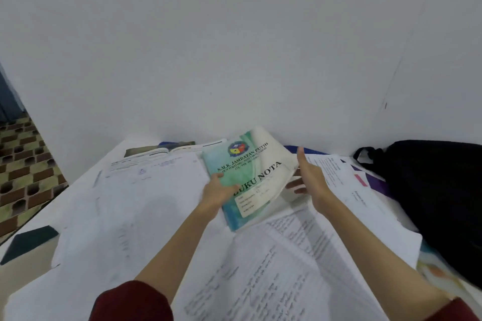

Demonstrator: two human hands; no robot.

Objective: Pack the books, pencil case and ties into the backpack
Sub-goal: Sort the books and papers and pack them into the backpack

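While the left hand [217, 191] grips the green book [247, 177] and the right hand [309, 178] spreads loose under it, it must go into the black backpack [430, 190].

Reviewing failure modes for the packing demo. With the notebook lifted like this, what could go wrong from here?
1. The left hand grips the green notebook by one edge only, while the right hand is open at its bending far side; it could sag or slip.
2. Loose papers lie beneath and could get dragged along.
3. The black backpack lies slumped at the right, no opening visible, so insertion may need a freed hand.
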